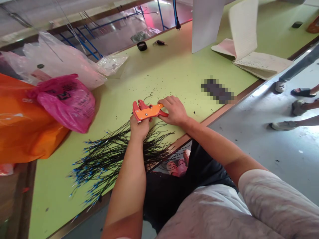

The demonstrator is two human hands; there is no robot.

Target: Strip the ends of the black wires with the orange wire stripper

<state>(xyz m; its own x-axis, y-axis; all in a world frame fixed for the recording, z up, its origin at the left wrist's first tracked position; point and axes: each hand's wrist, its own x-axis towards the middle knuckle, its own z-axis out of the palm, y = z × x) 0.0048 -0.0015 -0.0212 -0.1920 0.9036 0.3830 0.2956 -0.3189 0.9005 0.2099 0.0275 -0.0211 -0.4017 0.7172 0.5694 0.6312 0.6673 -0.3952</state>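
Note:
My right hand (175, 111) is wrapped round the handles of an orange and red wire stripper (146, 113), whose jaws point left and up. Close against the tool's head, my left hand (140, 127) is closed, its fingers mostly hidden behind the stripper. A black wire (149, 97) shows just past the jaws, and a small blue tip peeks out beside the left fist, so this hand seems to hold the wire. Under and around my left forearm lies a spread bundle of black wires (107, 156) with blue ends to the left; their other ends reach the table edge.
Pink (67, 99), orange (25, 122) and clear plastic bags (67, 63) crowd the left. Dark scraps dot the green table (171, 71). A black ring (142, 46), a key (160, 42), a white panel (206, 26), an open notebook (259, 61) and a blurred dark object (216, 91) lie beyond. People's feet show right.

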